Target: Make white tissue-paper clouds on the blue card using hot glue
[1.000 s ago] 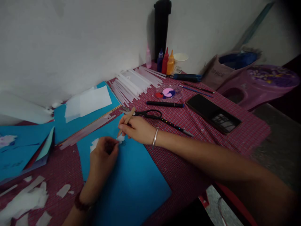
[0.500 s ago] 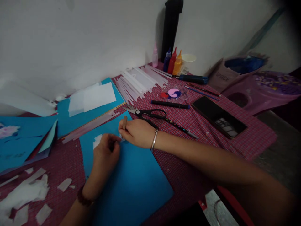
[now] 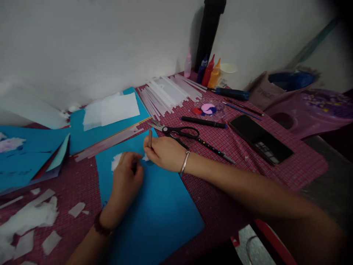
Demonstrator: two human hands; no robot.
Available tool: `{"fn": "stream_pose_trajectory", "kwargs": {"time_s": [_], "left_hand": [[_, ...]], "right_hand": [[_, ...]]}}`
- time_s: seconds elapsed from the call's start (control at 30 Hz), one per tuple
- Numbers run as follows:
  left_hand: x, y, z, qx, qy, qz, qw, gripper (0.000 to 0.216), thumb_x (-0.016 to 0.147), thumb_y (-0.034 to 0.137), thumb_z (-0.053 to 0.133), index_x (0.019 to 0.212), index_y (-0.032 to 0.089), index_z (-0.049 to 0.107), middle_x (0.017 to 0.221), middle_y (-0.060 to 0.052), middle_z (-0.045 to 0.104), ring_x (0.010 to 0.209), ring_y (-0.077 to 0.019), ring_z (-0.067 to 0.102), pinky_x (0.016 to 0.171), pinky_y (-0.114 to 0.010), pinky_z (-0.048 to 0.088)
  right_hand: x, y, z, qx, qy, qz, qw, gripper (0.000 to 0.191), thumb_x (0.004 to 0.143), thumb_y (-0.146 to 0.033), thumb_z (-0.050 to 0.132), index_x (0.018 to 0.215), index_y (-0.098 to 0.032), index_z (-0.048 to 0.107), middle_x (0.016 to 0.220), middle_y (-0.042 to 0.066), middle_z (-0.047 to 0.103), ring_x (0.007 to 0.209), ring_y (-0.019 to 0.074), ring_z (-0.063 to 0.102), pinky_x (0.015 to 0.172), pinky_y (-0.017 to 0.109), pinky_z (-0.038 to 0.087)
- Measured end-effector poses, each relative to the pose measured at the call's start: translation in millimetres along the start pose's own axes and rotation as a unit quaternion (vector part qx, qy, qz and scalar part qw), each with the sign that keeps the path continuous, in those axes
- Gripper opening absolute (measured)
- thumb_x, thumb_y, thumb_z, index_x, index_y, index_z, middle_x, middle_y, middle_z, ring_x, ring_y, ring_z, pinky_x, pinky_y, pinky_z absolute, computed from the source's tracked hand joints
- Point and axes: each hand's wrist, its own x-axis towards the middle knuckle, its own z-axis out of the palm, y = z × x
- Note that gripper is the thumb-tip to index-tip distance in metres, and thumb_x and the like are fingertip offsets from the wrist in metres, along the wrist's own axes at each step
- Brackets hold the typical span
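A blue sheet of paper [image 3: 154, 213] lies on the red checked cloth in front of me. My left hand [image 3: 126, 180] rests on its upper part, fingers curled down onto a small white paper scrap [image 3: 116, 161]. My right hand [image 3: 164, 152] is closed round a thin wooden stick [image 3: 150, 138], held nearly upright with its lower end at the white scrap beside my left fingers. A silver bangle sits on my right wrist, a dark bracelet on my left.
Black-handled scissors [image 3: 179, 131], a black pen [image 3: 203, 122] and a dark phone [image 3: 260, 140] lie to the right. White paper strips [image 3: 168, 94], small paint bottles [image 3: 209, 71] and a tall black flask stand by the wall. More blue sheets [image 3: 33, 154] and torn white bits [image 3: 27, 221] lie left.
The stick in my right hand has swung from a slant to nearly upright. Both hands stay on the white scrap; the camera has shifted slightly.
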Motion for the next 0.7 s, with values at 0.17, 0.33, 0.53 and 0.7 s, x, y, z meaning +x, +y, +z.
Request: {"fn": "stream_pose_trajectory", "kwargs": {"time_s": [0.17, 0.33, 0.53, 0.7], "left_hand": [[-1.4, 17.2, -44.7, -0.136, 0.045, -0.082, 0.986, 0.021, 0.078, 0.032, 0.059, 0.096, 0.022, 0.059, 0.087, -0.001, 0.064, 0.077, -0.0170, 0.063, 0.071, -0.031, 0.052], [-18.7, -0.4, -115.6, -0.033, 0.147, -0.150, 0.977, 0.018, 0.076, 0.038, 0.063, 0.088, 0.025, 0.065, 0.076, 0.003, 0.066, 0.069, -0.0153, 0.062, 0.065, -0.028, 0.050], [-73.2, -75.4, -152.7, 0.066, -0.008, -0.149, 0.987, 0.021, 0.074, 0.041, 0.057, 0.078, 0.022, 0.063, 0.070, 0.001, 0.065, 0.062, -0.0161, 0.060, 0.057, -0.026, 0.047], [-108.2, -91.8, -137.6, 0.175, -0.074, -0.092, 0.977, 0.021, 0.083, 0.034, 0.049, 0.083, 0.021, 0.065, 0.082, -0.004, 0.067, 0.073, -0.0187, 0.063, 0.066, -0.029, 0.049]], "right_hand": [[4.0, 15.7, -1.4, 0.276, 0.087, 0.049, 0.956, 0.014, 0.091, -0.017, 0.042, 0.080, -0.016, 0.050, 0.066, 0.000, 0.060, 0.059, 0.0117, 0.059, 0.056, 0.022, 0.045], [-0.9, 23.3, -1.7, 0.491, 0.093, 0.151, 0.853, 0.013, 0.090, -0.019, 0.043, 0.079, -0.017, 0.049, 0.055, -0.004, 0.055, 0.042, 0.0064, 0.050, 0.038, 0.015, 0.038], [-9.7, 25.1, 0.9, 0.526, 0.088, 0.150, 0.832, 0.012, 0.085, -0.028, 0.053, 0.078, -0.018, 0.053, 0.057, -0.001, 0.059, 0.044, 0.0082, 0.052, 0.040, 0.018, 0.041], [-17.3, 23.9, 3.6, 0.498, 0.065, 0.165, 0.849, 0.018, 0.080, -0.035, 0.060, 0.078, -0.019, 0.053, 0.058, -0.001, 0.059, 0.043, 0.0087, 0.051, 0.041, 0.020, 0.041]]}}
